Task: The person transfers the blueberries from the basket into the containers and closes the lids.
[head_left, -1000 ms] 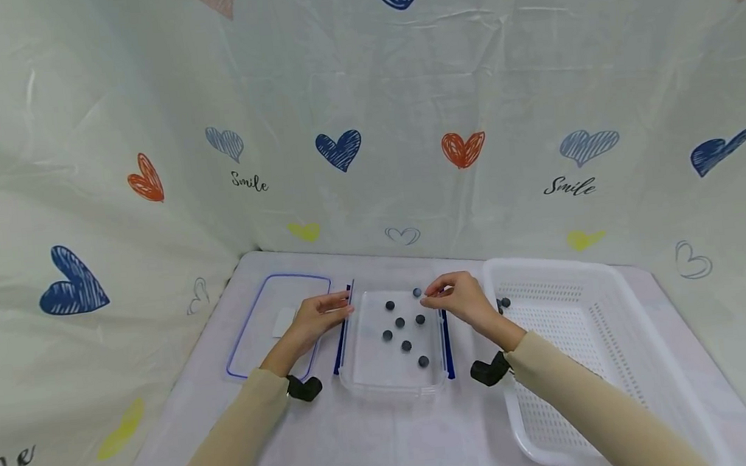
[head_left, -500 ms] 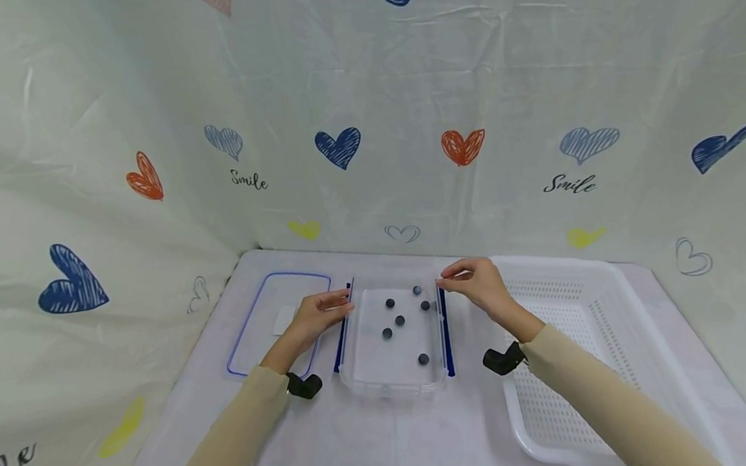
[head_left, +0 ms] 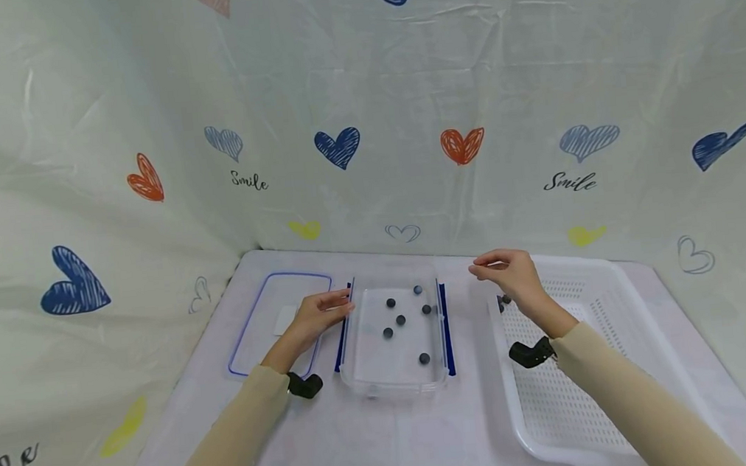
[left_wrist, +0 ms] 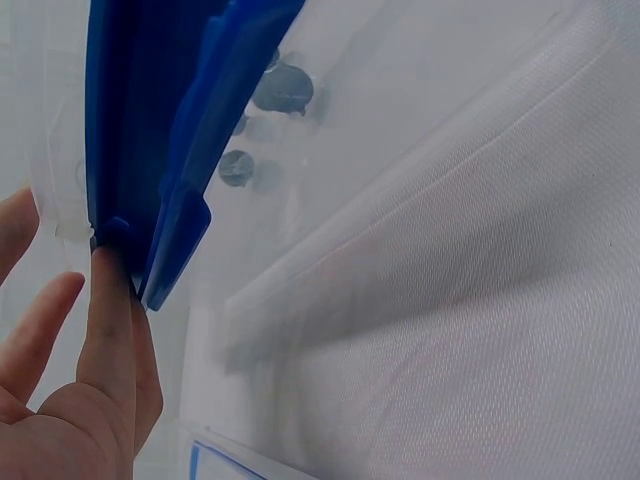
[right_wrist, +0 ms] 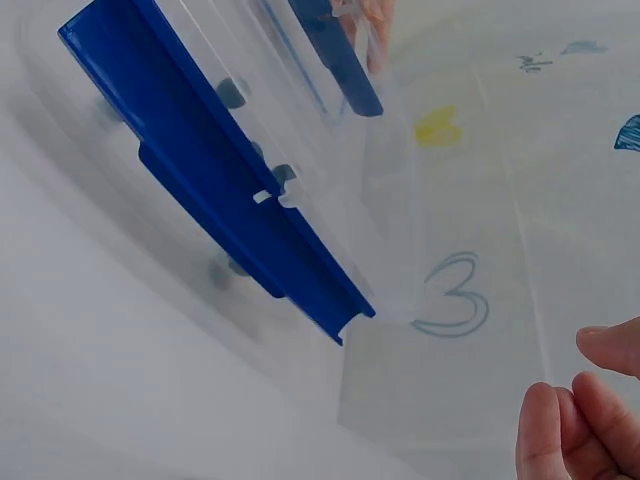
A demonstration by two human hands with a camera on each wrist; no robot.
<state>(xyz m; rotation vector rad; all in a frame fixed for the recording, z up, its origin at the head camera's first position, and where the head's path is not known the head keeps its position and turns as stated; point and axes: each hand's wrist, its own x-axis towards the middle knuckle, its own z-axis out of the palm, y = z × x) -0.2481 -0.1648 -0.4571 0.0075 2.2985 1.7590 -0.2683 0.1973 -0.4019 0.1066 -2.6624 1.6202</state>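
A clear plastic box (head_left: pixel 391 368) with dark blue side latches stands mid-table in the head view. Several small dark round balls (head_left: pixel 401 320) lie spread over its floor. My left hand (head_left: pixel 316 315) touches the box's left side; in the left wrist view, nearly straight fingers (left_wrist: pixel 108 320) meet the end of the blue latch (left_wrist: pixel 150 130). To the right, my right hand (head_left: pixel 513 280) is raised over the left rim of the white basket (head_left: pixel 517 405). Its thumb (right_wrist: pixel 612 348) and fingers stand apart in the right wrist view, with nothing seen between them.
A clear lid (head_left: pixel 241 329) with a blue rim lies left of the box, partly behind my left hand. A few dark balls (head_left: pixel 501 304) sit at the basket's left edge. Behind the table hangs a heart-printed curtain (head_left: pixel 401 97).
My right hand has moved right, from above the box to over the basket's rim. One fewer ball shows in the box, and another has shifted toward its right wall. My left hand stays put.
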